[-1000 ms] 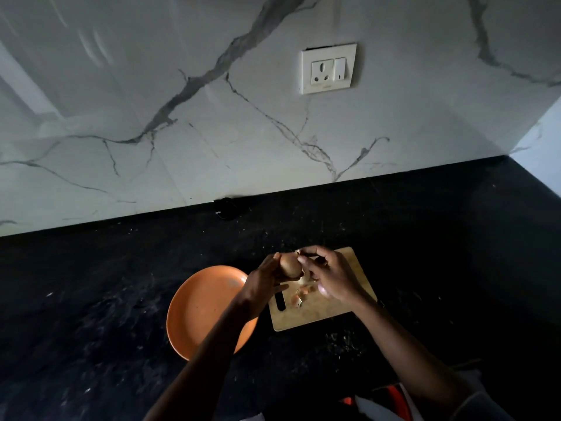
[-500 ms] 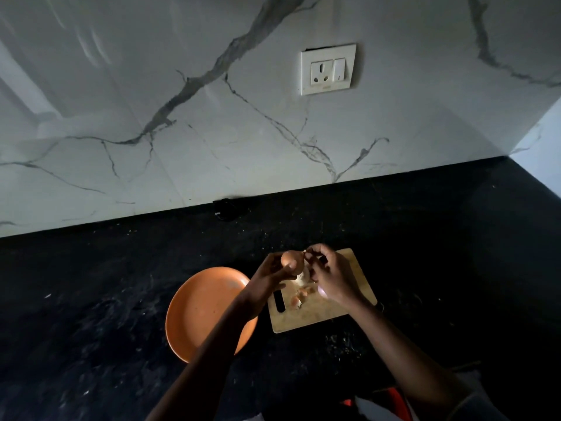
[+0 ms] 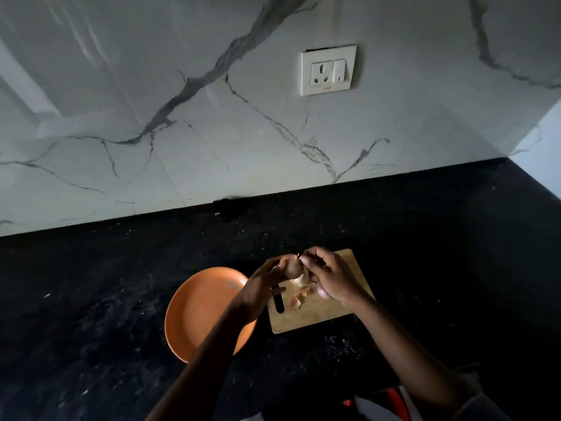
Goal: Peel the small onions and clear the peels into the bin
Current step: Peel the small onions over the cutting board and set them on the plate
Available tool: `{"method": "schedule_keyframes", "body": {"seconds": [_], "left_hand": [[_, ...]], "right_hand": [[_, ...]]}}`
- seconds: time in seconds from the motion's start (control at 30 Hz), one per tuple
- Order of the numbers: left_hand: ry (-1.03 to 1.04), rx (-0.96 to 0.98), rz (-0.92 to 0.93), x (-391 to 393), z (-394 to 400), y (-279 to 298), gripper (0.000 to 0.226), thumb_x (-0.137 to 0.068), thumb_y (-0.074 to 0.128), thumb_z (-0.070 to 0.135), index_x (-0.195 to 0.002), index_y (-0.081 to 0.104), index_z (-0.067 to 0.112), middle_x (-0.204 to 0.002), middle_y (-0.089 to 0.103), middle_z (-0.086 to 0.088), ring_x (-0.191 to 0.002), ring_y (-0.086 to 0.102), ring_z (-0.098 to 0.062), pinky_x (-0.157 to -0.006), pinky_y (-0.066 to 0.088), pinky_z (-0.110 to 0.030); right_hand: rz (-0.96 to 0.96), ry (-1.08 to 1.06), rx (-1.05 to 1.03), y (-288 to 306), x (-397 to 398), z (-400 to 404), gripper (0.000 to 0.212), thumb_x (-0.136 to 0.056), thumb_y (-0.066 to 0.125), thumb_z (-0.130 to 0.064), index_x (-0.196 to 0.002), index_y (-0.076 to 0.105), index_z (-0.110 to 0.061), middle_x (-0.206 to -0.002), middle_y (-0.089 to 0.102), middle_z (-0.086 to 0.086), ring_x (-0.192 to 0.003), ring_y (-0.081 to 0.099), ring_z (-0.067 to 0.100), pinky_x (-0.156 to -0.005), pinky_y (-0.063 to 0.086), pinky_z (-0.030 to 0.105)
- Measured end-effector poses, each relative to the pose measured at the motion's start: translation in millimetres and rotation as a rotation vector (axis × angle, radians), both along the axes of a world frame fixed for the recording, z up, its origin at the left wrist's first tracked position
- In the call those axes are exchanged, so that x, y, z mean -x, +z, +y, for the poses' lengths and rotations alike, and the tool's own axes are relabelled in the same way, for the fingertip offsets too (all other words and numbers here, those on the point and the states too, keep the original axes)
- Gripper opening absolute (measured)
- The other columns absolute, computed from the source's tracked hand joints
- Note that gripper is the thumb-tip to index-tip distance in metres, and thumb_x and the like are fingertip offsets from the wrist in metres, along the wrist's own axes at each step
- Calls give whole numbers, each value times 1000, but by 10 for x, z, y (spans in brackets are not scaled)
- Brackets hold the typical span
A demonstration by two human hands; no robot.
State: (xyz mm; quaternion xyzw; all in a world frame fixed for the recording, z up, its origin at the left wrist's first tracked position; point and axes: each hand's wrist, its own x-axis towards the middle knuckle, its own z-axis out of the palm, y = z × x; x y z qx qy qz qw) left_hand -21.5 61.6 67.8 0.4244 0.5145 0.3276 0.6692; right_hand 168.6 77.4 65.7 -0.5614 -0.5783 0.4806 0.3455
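A small brown onion is held above the wooden cutting board. My left hand grips it from the left. My right hand pinches the skin at the onion's top with thumb and fingertips. Loose orange peel scraps lie on the board under the hands. A pale rounded onion shows under my right palm. No bin is in view.
An orange plate sits on the black counter left of the board. A marble wall with a white socket rises behind. A small dark object lies at the wall's foot. Red and white cloth shows at the bottom edge.
Both hands have lifted the onion slightly up and away from the board. The right fingers moved from the onion's side to its top.
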Motion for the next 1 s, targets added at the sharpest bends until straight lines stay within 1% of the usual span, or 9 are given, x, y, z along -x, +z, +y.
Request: {"method": "schedule_keyframes", "body": {"seconds": [0.1, 0.23, 0.33, 0.47, 0.57, 0.73, 0.8, 0.87, 1.0], "left_hand": [[-5, 23, -9, 3, -17, 9, 35, -108, 35, 34, -135, 56, 28, -126, 69, 4, -120, 62, -14, -103, 42, -42], [18, 35, -30, 41, -30, -22, 37, -107, 34, 37, -136, 55, 29, -130, 67, 3, -124, 59, -16, -104, 40, -42], [28, 16, -24, 59, -32, -16, 34, -105, 39, 38, -132, 58, 29, -128, 68, 4, -121, 61, -14, -106, 40, -45], [14, -17, 25, 39, -35, 23, 32, -105, 41, 41, -130, 58, 31, -124, 69, 7, -119, 62, -12, -103, 43, -43], [9, -54, 49, 17, -36, 45, 31, -104, 44, 37, -130, 58, 28, -124, 68, 5, -116, 63, -10, -91, 47, -32], [-2, -149, 95, -26, -68, 27, 44, -93, 64, 27, -133, 53, 11, -115, 70, -2, -94, 70, -5, -62, 55, -19], [1, -153, 101, -59, -75, 36, 59, -83, 71, 31, -134, 52, 8, -114, 71, -5, -95, 71, -11, -63, 55, -22], [-24, -139, 68, -85, -90, 65, 50, -89, 67, 32, -134, 54, 16, -118, 71, -3, -101, 70, -13, -71, 53, -23], [-99, -71, 36, -31, -92, 78, 42, -92, 60, 42, -133, 55, 35, -128, 68, 5, -120, 61, -12, -99, 45, -37]], "right_hand": [[23, -19, 13, -11, 21, 2, 7, -94, 62, -44, -93, 69, -41, -91, 73, -5, -86, 71, 16, -76, 61, 42], [-28, -25, -8, 65, 19, -2, 16, -99, 58, -39, -104, 68, -28, -92, 72, -9, -77, 67, 0, -64, 52, 21], [-123, 53, -82, 81, 12, -21, 24, -97, 59, -46, -111, 68, -29, -101, 71, -12, -87, 67, 0, -67, 51, 15], [-103, 2, -137, 39, 71, -30, 25, -88, 71, -45, -107, 70, -29, -105, 70, -14, -96, 67, 2, -76, 56, 22], [-86, -93, -124, 26, 108, -34, 15, -87, 74, -38, -97, 72, -26, -98, 72, -11, -80, 69, 2, -61, 54, 19], [-252, -136, -195, -75, 63, -52, 6, -92, 69, -35, -95, 69, -30, -97, 70, -13, -89, 65, 3, -70, 50, 15], [-256, -143, -193, -67, 67, -73, 7, -94, 67, -34, -97, 69, -28, -97, 69, -12, -86, 65, 3, -65, 48, 10], [-187, -160, -157, -32, 82, -85, 7, -95, 66, -33, -98, 69, -27, -96, 70, -7, -77, 67, 0, -56, 49, 12], [36, -167, 1, -17, 106, -60, 12, -93, 69, -26, -86, 70, -34, -86, 73, 2, -71, 72, 13, -56, 60, 34]]}}
